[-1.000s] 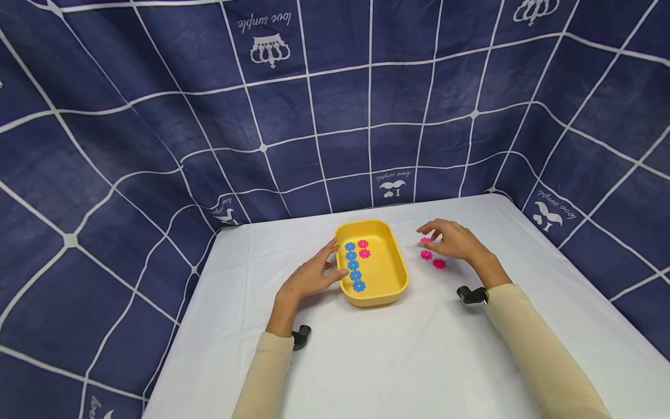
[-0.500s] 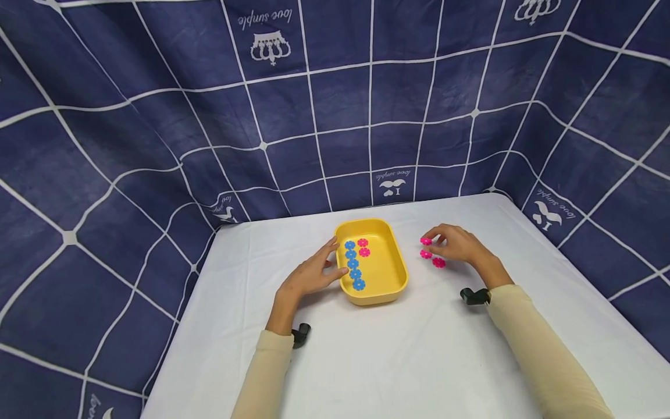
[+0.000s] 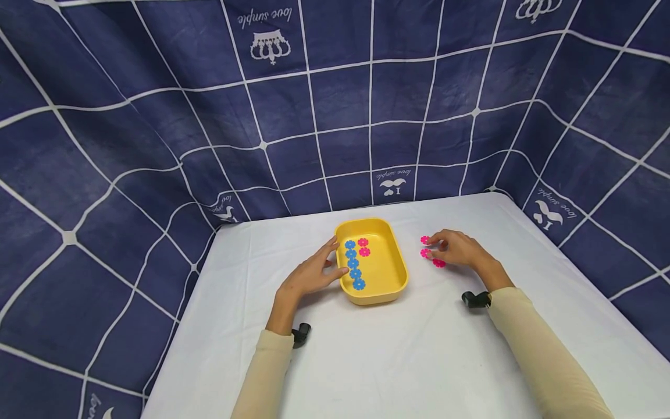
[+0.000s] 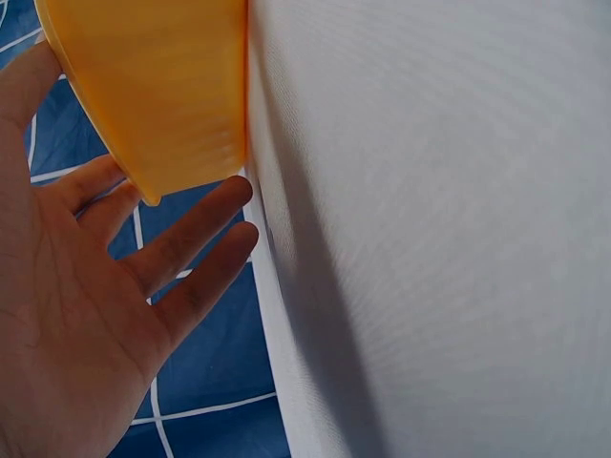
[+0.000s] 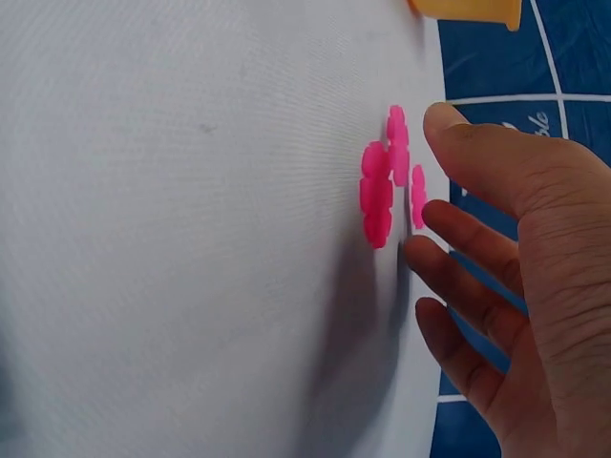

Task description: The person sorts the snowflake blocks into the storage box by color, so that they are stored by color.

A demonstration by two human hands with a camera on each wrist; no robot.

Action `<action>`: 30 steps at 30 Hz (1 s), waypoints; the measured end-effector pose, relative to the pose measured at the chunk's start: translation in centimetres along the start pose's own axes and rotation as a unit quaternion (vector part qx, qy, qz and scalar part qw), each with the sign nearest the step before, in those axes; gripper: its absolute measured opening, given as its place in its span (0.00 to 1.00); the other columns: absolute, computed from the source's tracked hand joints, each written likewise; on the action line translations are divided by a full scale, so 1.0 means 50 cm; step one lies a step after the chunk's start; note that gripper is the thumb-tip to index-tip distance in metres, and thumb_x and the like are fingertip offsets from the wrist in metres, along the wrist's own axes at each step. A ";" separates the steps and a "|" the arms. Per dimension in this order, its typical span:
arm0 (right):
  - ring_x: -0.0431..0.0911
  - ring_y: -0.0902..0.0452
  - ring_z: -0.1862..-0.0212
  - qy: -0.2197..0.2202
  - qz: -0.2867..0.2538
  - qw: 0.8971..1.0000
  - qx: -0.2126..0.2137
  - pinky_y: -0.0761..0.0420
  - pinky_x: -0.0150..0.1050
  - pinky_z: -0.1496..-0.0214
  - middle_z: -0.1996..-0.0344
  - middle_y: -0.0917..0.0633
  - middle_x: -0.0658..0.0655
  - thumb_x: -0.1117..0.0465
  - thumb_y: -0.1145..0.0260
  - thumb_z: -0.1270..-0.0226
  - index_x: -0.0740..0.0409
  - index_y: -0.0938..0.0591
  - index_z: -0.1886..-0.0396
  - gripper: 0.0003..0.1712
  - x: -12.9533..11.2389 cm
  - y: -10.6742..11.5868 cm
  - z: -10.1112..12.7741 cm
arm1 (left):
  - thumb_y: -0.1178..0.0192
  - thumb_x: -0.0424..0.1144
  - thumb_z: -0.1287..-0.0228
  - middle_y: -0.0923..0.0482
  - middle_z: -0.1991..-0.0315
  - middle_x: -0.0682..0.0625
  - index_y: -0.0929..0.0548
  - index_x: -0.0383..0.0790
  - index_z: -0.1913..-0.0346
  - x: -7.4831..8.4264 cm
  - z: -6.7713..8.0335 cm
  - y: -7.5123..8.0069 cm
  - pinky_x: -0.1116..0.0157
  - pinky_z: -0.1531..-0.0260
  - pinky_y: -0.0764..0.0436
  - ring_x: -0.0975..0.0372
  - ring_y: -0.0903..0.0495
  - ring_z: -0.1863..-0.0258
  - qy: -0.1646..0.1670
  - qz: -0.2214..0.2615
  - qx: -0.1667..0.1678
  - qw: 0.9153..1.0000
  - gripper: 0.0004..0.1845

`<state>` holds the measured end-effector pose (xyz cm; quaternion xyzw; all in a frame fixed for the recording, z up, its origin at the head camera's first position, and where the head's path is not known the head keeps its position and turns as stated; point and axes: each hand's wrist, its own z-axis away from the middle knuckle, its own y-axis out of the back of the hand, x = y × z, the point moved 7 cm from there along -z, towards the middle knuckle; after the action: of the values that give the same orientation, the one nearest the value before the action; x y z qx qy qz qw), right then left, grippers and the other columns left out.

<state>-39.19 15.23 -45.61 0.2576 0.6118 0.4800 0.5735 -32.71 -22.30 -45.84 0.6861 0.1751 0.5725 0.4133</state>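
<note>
My left hand (image 3: 307,274) rests at the left rim of a yellow tray (image 3: 384,276), thumb and fingertips touching the edge, fingers mostly straight. In the left wrist view the ring and little fingers extend beside the tray wall (image 4: 181,86). Inside the tray, several blue flower-shaped discs (image 3: 353,263) form a column, with two pink flower-shaped discs (image 3: 364,252) beside them. On the right, my right hand (image 3: 459,249) hovers over three loose pink discs (image 3: 426,254), its thumb and fingers apart. In the right wrist view no disc (image 5: 376,196) lies in its grasp.
A white cloth (image 3: 377,361) covers the table. Dark blue curtains (image 3: 340,145) with white grid lines stand behind it and at both sides. A black wrist camera (image 3: 475,299) sits under the right wrist, another wrist camera (image 3: 301,336) by the left.
My right hand has come down and slightly toward me, from the farthest loose pink disc to the middle one. The left hand and the tray stay in place.
</note>
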 end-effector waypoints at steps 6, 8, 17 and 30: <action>0.52 0.23 0.51 -0.002 0.003 1.000 0.000 0.17 0.55 0.49 0.51 0.16 0.56 0.41 0.24 0.41 0.48 0.13 0.46 0.27 0.005 -0.009 -0.001 | 0.39 0.68 0.36 0.48 0.20 0.65 0.48 0.56 0.18 0.001 0.000 0.000 0.48 0.36 0.26 0.61 0.21 0.39 -0.006 0.004 0.001 1.000 0.49; 0.52 0.23 0.50 -0.002 0.008 1.000 -0.001 0.19 0.57 0.47 0.49 0.17 0.57 0.42 0.24 0.41 0.47 0.13 0.46 0.26 0.005 -0.012 0.000 | 0.39 0.67 0.36 0.51 0.20 0.67 0.47 0.55 0.19 0.000 0.000 -0.001 0.49 0.36 0.26 0.61 0.21 0.39 -0.007 0.004 0.000 1.000 0.48; 0.52 0.23 0.50 0.006 0.029 1.000 0.005 0.19 0.58 0.46 0.48 0.19 0.56 0.44 0.22 0.42 0.48 0.12 0.46 0.25 0.007 -0.019 -0.005 | 0.38 0.64 0.35 0.51 0.19 0.65 0.45 0.55 0.19 0.001 -0.004 0.001 0.49 0.37 0.25 0.61 0.20 0.40 -0.014 0.004 0.004 1.000 0.47; 0.52 0.23 0.52 0.003 0.035 0.999 0.012 0.18 0.56 0.47 0.49 0.19 0.56 0.47 0.23 0.41 0.49 0.12 0.48 0.22 0.005 -0.028 -0.003 | 0.39 0.68 0.37 0.48 0.21 0.68 0.48 0.59 0.18 -0.003 0.002 0.000 0.45 0.36 0.26 0.62 0.21 0.39 0.006 0.005 0.003 1.000 0.49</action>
<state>-39.06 14.84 -46.98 0.2842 0.6095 0.4933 0.5517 -32.68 -22.46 -45.94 0.6849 0.1751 0.5782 0.4075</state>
